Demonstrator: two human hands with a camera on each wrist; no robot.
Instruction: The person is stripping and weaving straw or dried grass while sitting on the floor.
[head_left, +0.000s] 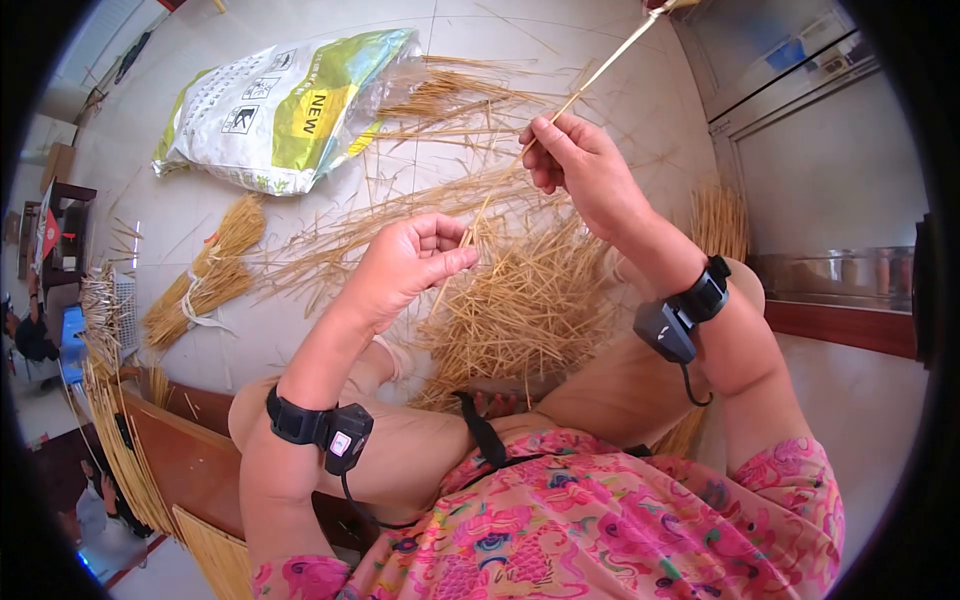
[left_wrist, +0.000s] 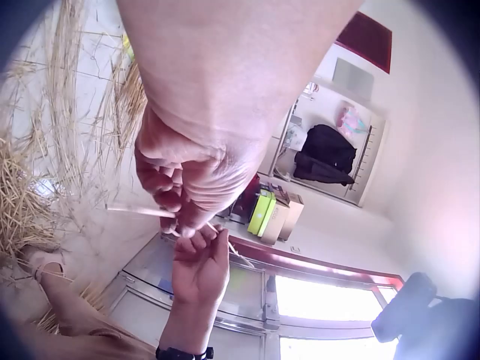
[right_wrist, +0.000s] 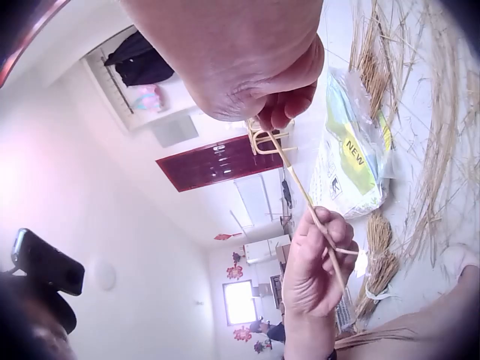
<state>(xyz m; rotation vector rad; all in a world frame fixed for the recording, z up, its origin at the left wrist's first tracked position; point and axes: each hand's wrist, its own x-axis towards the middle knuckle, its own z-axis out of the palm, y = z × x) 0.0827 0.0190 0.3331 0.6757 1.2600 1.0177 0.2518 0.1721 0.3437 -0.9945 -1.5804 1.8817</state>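
In the head view the left hand (head_left: 415, 262) pinches a short piece of straw (head_left: 474, 225) between thumb and fingers. Up and to the right, the right hand (head_left: 580, 168) grips a long pale straw stalk (head_left: 617, 58) that slants toward the top edge. A heap of cut straw (head_left: 520, 310) lies on the floor below both hands. From the right wrist view, the left hand (right_wrist: 319, 262) holds straw near its lower end, and a stalk (right_wrist: 298, 184) runs up to the fingers of the right hand (right_wrist: 289, 105).
A white and green bag (head_left: 270, 110) with straw at its mouth lies on the tiled floor at upper left. Below it is a tied straw bundle (head_left: 205, 275). Loose stalks are strewn across the floor. A metal-framed cabinet (head_left: 810, 170) stands at right, a wooden bench (head_left: 185, 450) at lower left.
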